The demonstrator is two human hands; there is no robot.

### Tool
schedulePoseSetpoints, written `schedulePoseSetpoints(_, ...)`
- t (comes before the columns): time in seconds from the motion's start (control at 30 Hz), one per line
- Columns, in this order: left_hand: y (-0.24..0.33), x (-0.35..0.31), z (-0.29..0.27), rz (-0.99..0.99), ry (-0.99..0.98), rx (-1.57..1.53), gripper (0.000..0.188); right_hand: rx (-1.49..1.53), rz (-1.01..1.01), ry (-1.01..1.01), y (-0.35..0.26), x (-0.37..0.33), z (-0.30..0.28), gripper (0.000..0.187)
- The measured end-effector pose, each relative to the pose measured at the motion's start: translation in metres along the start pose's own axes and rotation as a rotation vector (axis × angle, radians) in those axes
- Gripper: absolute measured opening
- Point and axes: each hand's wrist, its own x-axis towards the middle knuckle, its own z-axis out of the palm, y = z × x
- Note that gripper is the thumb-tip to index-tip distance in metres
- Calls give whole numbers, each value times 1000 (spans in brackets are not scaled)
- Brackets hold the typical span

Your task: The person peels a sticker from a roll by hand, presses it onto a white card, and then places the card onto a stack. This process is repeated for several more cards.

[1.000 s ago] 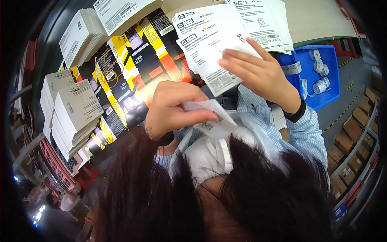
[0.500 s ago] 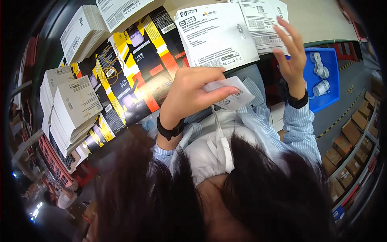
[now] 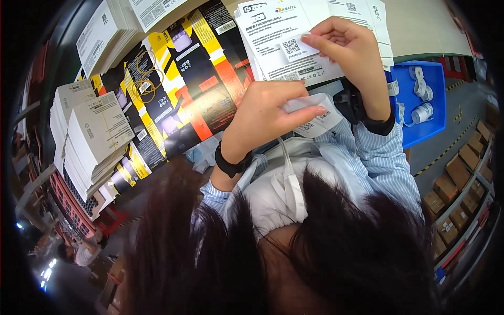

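My left hand [image 3: 265, 111] is closed on a strip of white labels [image 3: 317, 125] with black square codes, pinched between thumb and fingers in front of my chest. Beyond it, my right hand [image 3: 354, 52] reaches over a pile of white printed sheets [image 3: 262, 39]. Its thumb and fingers pinch the right edge of a small white label [image 3: 290, 47], also bearing a square code. That label lies over the print of the top sheet; whether it is stuck down, I cannot tell. Both wrists wear black bands.
More printed sheets [image 3: 362, 13] lie at the right. Stacked grey-white box pieces [image 3: 100, 123] stand on the left, beside flat yellow-black packaging sheets [image 3: 194, 79] with rubber bands [image 3: 144, 86] on them. A blue bin [image 3: 433, 118] holds several label rolls [image 3: 422, 112].
My right hand has moved left from open air onto the printed sheets and now pinches a label there. The left hand with the strip has shifted slightly right.
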Motion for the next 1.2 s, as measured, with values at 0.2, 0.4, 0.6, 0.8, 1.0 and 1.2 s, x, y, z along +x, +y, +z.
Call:
schedulePoseSetpoints(0.2, 1, 1, 1, -30, 16, -37, 26, 7, -12, 30, 10, -1, 7, 14)
schedulePoseSetpoints(0.4, 3, 3, 0, -69, 22, -51, 27, -24, 23, 5, 8, 1, 4, 14)
schedulePoseSetpoints(0.6, 3, 2, 0, -60, 32, -36, 27, -14, 10, -2, 7, 2, 5, 14)
schedulePoseSetpoints(0.8, 5, 3, -4, -107, -53, 7, 22, -51, 35, -31, 15, 4, 2, 19)
schedulePoseSetpoints(1.0, 6, 2, -4, -91, -38, 6, 23, -53, 204, -78, -14, 0, 8, 19)
schedulePoseSetpoints(1.2, 2, 2, 1, -61, 4, -8, 25, -95, 13, 113, -19, -5, 16, 10)
